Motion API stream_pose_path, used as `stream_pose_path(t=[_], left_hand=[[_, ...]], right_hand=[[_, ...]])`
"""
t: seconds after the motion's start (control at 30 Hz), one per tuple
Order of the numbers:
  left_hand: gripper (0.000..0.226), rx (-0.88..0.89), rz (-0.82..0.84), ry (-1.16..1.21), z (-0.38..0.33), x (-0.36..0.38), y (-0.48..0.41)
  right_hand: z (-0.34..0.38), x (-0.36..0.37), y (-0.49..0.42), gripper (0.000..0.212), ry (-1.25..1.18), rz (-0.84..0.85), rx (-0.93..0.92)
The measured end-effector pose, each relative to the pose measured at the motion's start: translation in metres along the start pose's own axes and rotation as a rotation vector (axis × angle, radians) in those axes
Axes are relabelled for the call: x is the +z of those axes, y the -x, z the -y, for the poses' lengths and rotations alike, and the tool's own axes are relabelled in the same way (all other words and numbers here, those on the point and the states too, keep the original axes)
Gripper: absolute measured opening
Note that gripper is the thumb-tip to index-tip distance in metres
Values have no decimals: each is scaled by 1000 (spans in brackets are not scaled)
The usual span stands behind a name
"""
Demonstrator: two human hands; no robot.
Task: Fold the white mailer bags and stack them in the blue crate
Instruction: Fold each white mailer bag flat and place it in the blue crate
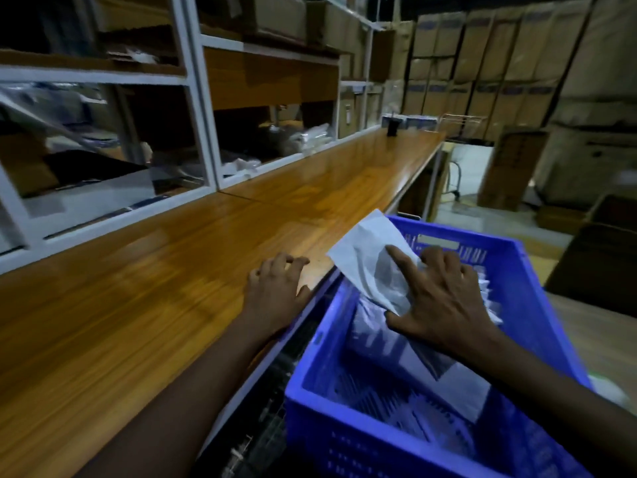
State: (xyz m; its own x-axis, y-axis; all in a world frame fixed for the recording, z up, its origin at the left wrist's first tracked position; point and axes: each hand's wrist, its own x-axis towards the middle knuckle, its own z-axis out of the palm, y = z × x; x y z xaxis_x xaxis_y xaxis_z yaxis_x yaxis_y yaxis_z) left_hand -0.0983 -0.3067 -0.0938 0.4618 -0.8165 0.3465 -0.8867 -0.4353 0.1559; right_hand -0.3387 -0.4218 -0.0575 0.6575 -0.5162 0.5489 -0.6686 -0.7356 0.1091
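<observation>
Stacking step: right grip (444, 301) holds a seemingly folded white mailer bag (365, 257) above the blue crate (344, 429), left grip (275, 291) empty on the desk (138, 288); next, lower it flat inside

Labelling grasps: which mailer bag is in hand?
The bag raised over the blue crate's rim, held by the right hand; the other bags lie lower inside the crate.

Bags (458, 384) in crate (344, 439), right of counter (138, 305)
</observation>
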Motion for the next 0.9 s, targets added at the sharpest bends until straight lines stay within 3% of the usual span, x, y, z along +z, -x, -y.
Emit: stream_pose_path(t=[0.07, 0.17, 0.3, 0.53, 0.67, 0.8, 0.9], left_hand=[[41, 11, 114, -29, 5, 10, -8], [39, 28, 147, -32, 10, 13, -8], [40, 42, 138, -19, 11, 12, -6], [43, 54, 127, -4, 12, 12, -3], [44, 57, 131, 7, 12, 10, -1], [44, 51, 133, 15, 12, 9, -1], [44, 50, 132, 10, 12, 8, -1]], right_hand=[[-18, 11, 17, 108, 7, 55, 91], [-31, 24, 38, 120, 61, 195, 151], [-27, 47, 49, 142, 145, 309, 67], [-19, 101, 61, 154, 243, 543, -129], [-18, 109, 55, 150, 300, 613, -219], [-31, 110, 44, 135, 310, 569, -234], [-31, 110, 40, 137, 311, 671, -236]])
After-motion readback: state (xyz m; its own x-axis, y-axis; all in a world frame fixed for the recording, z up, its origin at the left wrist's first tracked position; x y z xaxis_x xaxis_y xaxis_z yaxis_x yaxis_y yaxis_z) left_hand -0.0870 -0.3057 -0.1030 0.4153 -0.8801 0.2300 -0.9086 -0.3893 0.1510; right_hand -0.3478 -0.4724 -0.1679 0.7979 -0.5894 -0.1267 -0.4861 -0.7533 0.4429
